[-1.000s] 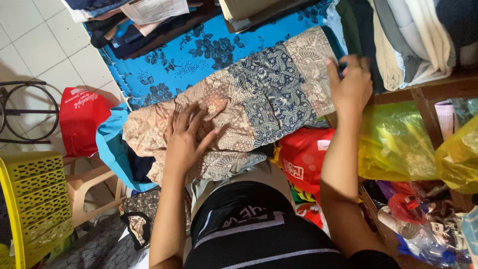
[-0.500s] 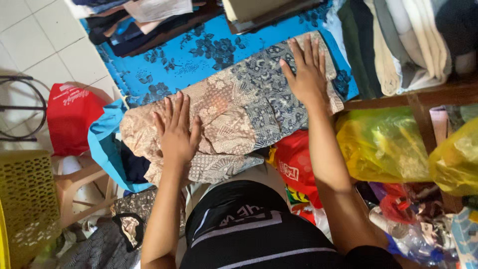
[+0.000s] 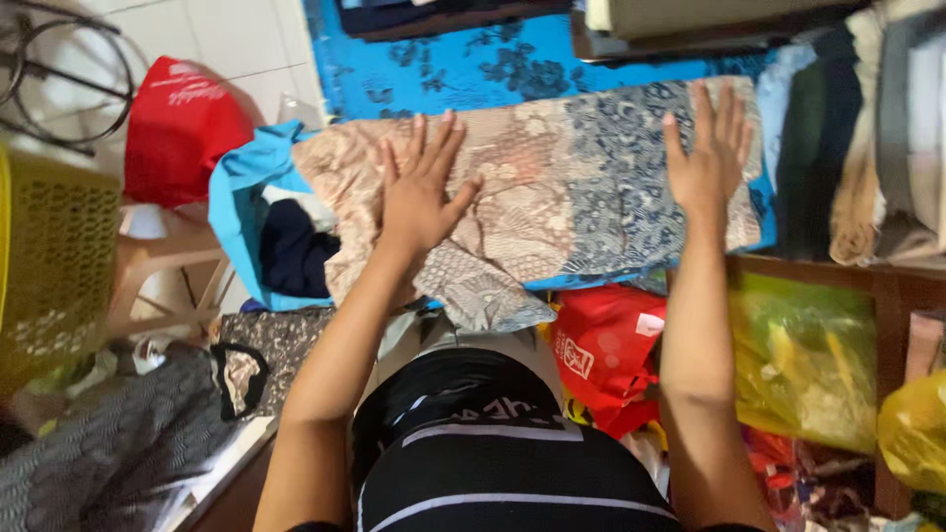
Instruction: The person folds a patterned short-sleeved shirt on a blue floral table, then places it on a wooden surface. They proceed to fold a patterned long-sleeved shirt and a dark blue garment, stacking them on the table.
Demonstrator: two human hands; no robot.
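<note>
Both hands (image 3: 419, 192) (image 3: 705, 163) press flat on the patterned cloth (image 3: 552, 187) beneath them.

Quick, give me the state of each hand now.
Left hand: open, fingers spread, flat on the patterned cloth.
Right hand: open, flat on the same cloth.

Red bag (image 3: 182, 128); yellow-green bag (image 3: 803, 360)

Right hand (image 3: 711, 163), a second ago gripping the far end of the folded brown-and-blue patterned batik cloth (image 3: 552, 197), now lies flat with fingers spread on it. Left hand (image 3: 419, 187) slid further out over the cloth's brown part, palm down, fingers splayed wider.
</note>
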